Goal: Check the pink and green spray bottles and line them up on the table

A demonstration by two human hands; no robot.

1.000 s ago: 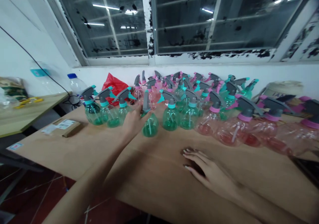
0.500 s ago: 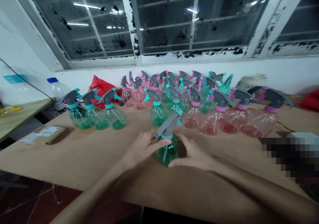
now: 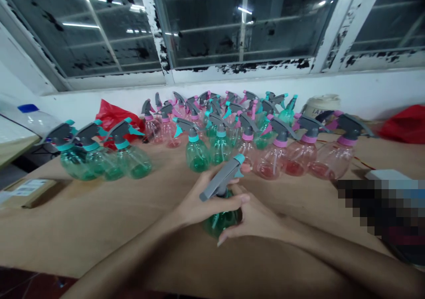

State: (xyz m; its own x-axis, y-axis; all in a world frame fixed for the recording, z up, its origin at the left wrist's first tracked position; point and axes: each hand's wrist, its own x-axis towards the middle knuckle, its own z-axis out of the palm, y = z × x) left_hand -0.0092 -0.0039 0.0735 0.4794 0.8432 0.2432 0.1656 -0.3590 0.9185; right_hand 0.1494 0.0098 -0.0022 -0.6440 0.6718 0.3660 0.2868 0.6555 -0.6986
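A green spray bottle [image 3: 217, 224] with a grey trigger head and teal collar stands near the middle of the table, between my hands. My left hand [image 3: 198, 205] is wrapped round its neck just under the head, the thumb lying across the front. Lower down, my right hand [image 3: 258, 218] grips the bottle's body from the right side. Both hands hide the collar and part of the body. Right behind, two green spray bottles [image 3: 198, 158] stand close together, with several pink spray bottles [image 3: 270, 162] to their right.
On the left stand several green spray bottles [image 3: 139, 165] beside a small cardboard package [image 3: 35, 193]. More bottles crowd the back by the wall, with a red plastic bag [image 3: 114, 117] at left and a pale tub [image 3: 322, 106] at right. A white box [image 3: 387, 175] lies at right.
My left hand has closed further round the bottle's neck, its thumb now reaching across to my right hand. The spray head has turned slightly. The camera view has shifted to the right.
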